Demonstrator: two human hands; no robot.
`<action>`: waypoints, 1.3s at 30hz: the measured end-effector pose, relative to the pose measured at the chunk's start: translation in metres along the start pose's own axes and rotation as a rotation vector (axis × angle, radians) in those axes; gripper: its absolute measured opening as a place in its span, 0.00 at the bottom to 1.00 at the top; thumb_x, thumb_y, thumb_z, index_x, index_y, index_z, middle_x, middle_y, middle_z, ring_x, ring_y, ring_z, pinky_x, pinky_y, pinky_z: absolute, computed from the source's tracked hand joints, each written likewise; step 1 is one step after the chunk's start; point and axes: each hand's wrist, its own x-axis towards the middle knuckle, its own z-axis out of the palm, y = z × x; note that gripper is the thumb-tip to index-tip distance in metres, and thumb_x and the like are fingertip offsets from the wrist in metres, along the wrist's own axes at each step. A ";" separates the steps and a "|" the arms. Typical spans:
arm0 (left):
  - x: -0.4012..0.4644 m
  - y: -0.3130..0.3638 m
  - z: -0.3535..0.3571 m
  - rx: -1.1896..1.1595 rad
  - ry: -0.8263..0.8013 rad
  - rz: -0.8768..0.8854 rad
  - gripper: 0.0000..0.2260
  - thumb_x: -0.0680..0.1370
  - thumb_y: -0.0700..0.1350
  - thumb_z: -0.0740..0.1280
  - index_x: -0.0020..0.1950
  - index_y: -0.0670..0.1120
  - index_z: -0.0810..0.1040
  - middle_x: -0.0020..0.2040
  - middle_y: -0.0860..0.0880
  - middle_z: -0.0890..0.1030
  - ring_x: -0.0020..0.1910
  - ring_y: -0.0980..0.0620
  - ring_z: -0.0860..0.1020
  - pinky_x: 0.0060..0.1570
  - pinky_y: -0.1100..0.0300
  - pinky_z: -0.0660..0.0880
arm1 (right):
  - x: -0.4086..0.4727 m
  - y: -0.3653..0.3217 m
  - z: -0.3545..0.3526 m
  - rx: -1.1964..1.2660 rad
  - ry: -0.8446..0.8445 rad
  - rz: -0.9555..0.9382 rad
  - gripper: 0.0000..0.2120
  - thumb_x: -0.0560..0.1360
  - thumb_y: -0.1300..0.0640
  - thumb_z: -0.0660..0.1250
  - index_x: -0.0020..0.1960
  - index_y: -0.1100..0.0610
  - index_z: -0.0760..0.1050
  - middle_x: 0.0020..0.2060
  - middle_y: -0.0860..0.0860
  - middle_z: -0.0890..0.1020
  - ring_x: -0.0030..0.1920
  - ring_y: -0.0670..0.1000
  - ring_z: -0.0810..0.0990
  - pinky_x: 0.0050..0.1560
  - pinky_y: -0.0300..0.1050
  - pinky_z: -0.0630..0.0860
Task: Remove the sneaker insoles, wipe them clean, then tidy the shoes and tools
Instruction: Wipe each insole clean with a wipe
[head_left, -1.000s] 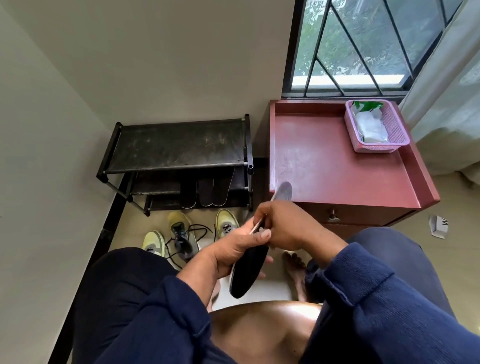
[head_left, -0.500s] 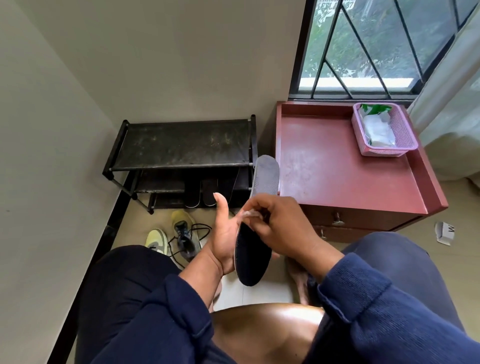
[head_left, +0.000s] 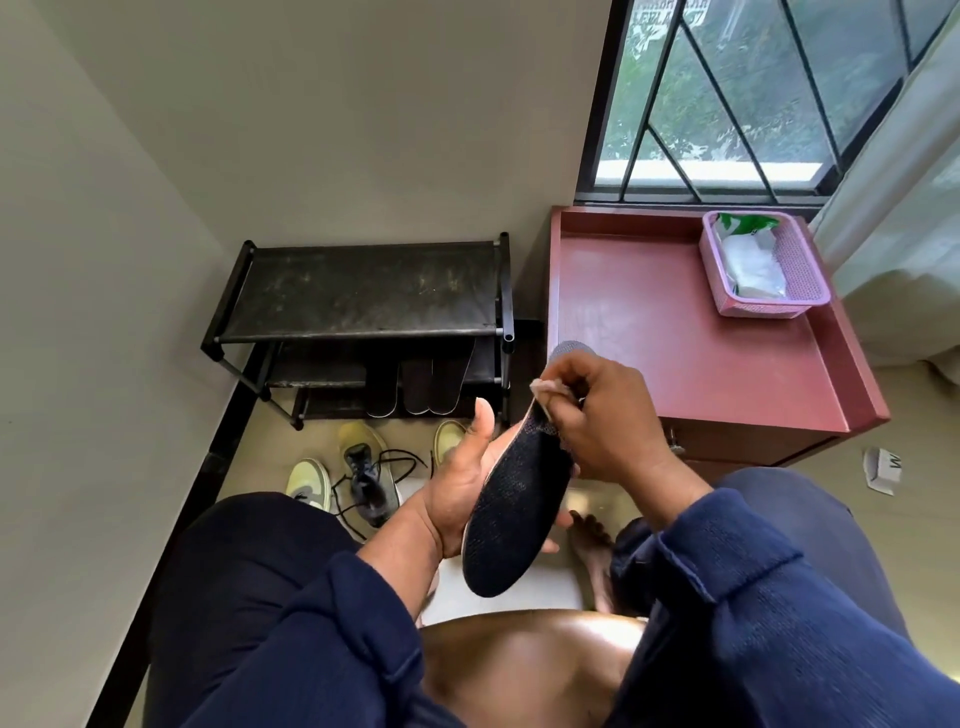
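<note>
Seated person, head view looking down over knees in dark blue. Left hand (head_left: 462, 483) cradles a dark insole (head_left: 514, 514) from beneath, thumb raised along its left edge, fingers wrapped under; grip grasping the insole. Insole held up in front of the lap, tilted, heel end toward the body, toe end hidden behind the right hand (head_left: 602, 421). Right grip pinches a small pale wipe (head_left: 540, 387) against the insole's upper part. On the floor beyond: yellow-green sneakers (head_left: 363, 457), one with loose black laces, just in front of a black shoe rack (head_left: 363, 296). More insoles (head_left: 415, 384) stand propped on the rack's lower shelf. Red counter (head_left: 675, 332) to the right carries a pink basket (head_left: 795, 280) holding a wipes packet (head_left: 748, 249), well apart from the hands.
</note>
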 end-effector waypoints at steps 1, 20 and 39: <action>0.000 0.000 0.000 0.000 -0.001 -0.001 0.47 0.66 0.80 0.65 0.79 0.57 0.67 0.71 0.36 0.72 0.55 0.34 0.80 0.54 0.33 0.78 | -0.001 0.000 -0.001 -0.003 -0.011 -0.004 0.04 0.77 0.54 0.73 0.43 0.48 0.81 0.34 0.41 0.82 0.37 0.41 0.80 0.40 0.40 0.77; -0.005 0.004 0.001 0.006 -0.008 0.137 0.47 0.65 0.79 0.64 0.81 0.61 0.62 0.74 0.40 0.74 0.58 0.31 0.80 0.55 0.31 0.77 | -0.003 -0.003 -0.001 -0.038 -0.054 0.025 0.03 0.76 0.56 0.73 0.45 0.48 0.84 0.35 0.40 0.82 0.35 0.40 0.79 0.38 0.34 0.72; -0.005 0.010 0.005 -0.036 0.051 0.283 0.43 0.71 0.74 0.67 0.80 0.54 0.66 0.74 0.36 0.70 0.59 0.36 0.81 0.54 0.38 0.81 | -0.006 0.001 -0.001 -0.008 -0.120 0.002 0.05 0.74 0.58 0.75 0.44 0.47 0.84 0.33 0.39 0.82 0.34 0.40 0.80 0.36 0.29 0.70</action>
